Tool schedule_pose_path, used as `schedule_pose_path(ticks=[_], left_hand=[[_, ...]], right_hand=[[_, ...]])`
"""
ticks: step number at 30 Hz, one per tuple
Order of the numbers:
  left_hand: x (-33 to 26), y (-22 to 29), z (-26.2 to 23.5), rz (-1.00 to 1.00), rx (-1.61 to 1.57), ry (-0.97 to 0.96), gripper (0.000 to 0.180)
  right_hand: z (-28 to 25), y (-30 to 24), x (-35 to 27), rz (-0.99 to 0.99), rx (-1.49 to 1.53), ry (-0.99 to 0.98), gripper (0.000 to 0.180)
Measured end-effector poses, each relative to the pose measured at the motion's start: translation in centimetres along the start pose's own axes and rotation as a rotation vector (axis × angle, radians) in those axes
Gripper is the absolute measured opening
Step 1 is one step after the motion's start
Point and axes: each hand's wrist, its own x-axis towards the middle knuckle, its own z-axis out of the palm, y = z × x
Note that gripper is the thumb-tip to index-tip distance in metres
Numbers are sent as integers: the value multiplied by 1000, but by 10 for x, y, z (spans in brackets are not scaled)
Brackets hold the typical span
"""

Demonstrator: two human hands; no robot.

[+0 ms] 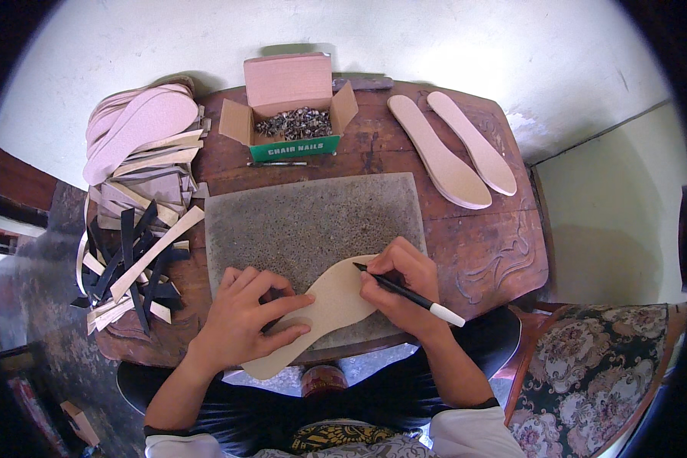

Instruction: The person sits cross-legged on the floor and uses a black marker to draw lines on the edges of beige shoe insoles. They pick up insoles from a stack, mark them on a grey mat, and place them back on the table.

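A tan sole-shaped cutout (320, 313) lies across the near edge of a grey stone slab (313, 221) on the wooden table (481, 252), its heel overhanging that edge. The left hand (244, 317) presses flat on it, fingers spread. The right hand (401, 286) pinches a black pen (408, 294), tip at the cutout's upper rim. An open box of nails (294, 122) sits at the far edge, two insoles (454, 149) toward the far right corner, and strips (133, 259) along the left edge.

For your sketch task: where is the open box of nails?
The cardboard nail box sits at the wooden table's far edge, centre-left, beyond the grey stone slab.
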Motion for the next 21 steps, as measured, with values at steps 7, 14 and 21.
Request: schedule_pose_path(ticks=[7, 14, 21], left_hand=[[1, 1, 0, 4, 7, 2, 46], [1, 0, 0, 7, 7, 5, 46], [1, 1, -1, 5, -2, -2, 46]], right_hand=[[-1, 0, 0, 2, -16, 2, 19], [0, 2, 0, -17, -30, 4, 18], [-1, 1, 0, -1, -20, -1, 18]])
